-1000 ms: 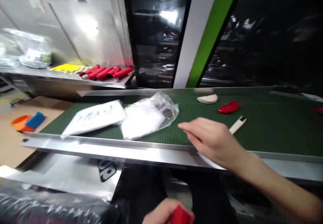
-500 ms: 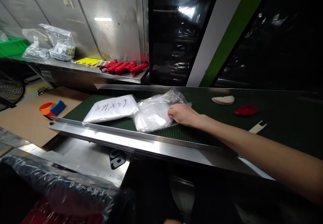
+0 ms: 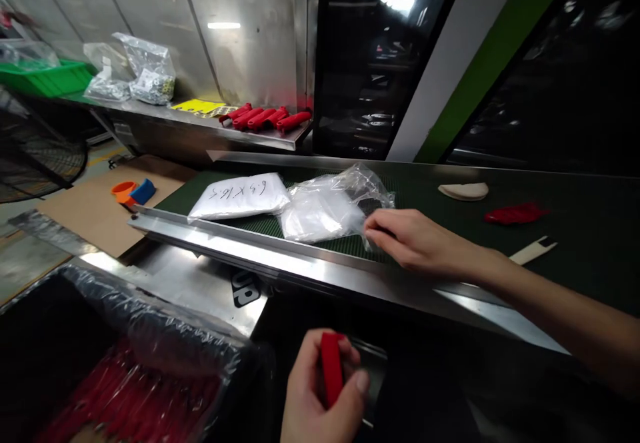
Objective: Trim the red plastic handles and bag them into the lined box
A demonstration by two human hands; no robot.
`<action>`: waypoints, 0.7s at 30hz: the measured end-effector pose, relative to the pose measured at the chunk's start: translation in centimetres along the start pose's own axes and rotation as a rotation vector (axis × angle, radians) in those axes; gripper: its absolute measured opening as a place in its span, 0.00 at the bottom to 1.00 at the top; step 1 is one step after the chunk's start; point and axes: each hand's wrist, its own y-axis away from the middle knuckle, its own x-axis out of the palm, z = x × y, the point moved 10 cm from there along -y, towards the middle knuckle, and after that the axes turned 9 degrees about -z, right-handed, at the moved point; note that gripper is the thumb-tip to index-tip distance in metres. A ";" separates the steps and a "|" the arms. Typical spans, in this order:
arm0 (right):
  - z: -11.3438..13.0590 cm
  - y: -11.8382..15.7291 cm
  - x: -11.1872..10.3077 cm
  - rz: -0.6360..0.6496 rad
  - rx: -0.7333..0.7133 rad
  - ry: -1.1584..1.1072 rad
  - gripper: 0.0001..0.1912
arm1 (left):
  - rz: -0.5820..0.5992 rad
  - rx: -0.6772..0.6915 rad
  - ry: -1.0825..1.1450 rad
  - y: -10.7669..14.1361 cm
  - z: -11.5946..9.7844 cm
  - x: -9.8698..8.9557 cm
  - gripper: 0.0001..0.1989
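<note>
Low in the head view, my left hand (image 3: 320,390) is closed around a red part (image 3: 331,370), most of it hidden by the fingers. My right hand (image 3: 410,240) reaches in from the right over the green conveyor belt (image 3: 425,220). Its thumb and forefinger are pinched on the edge of a clear plastic bag (image 3: 367,226), at the right side of an opened pack of clear bags (image 3: 320,213). Left of this pack, touching it, lies a white pack (image 3: 240,196) with handwriting on it.
Right on the belt lie a cream half-round piece (image 3: 464,191), a red piece (image 3: 517,213) and a cream strip (image 3: 534,250). A lined bin (image 3: 150,310) of wrapped red parts stands lower left. Several red parts (image 3: 267,118) sit on the metal shelf; orange and blue rings (image 3: 133,192) rest on cardboard.
My right hand has drawn back to the right from the pack, pulling at a bag edge. My left hand has risen into view with the red part. The camera view has shifted slightly.
</note>
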 end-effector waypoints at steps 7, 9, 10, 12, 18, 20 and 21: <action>7.2 9.1 3.6 0.069 0.126 -0.409 0.11 | 0.015 0.090 0.025 0.0 -2.0 1.7 0.11; 6.8 10.6 4.8 0.029 0.186 -0.452 0.10 | 0.002 0.073 -0.054 0.2 -0.6 1.2 0.09; 6.3 11.2 5.1 -0.011 0.206 -0.436 0.10 | 0.000 0.072 -0.104 0.3 0.1 0.9 0.09; 5.2 12.1 5.2 -0.093 0.241 -0.391 0.09 | -0.031 0.107 -0.244 0.4 1.0 0.2 0.08; 3.7 13.6 3.8 -0.253 0.238 -0.298 0.04 | -0.174 0.428 -0.747 0.2 -0.2 -0.7 0.12; 4.0 13.6 2.7 -0.292 0.242 -0.289 0.02 | -0.147 0.568 -0.841 0.6 -0.5 0.1 0.17; 4.4 13.5 2.5 -0.274 0.233 -0.294 0.04 | -0.122 0.648 -0.881 1.0 -0.6 0.7 0.19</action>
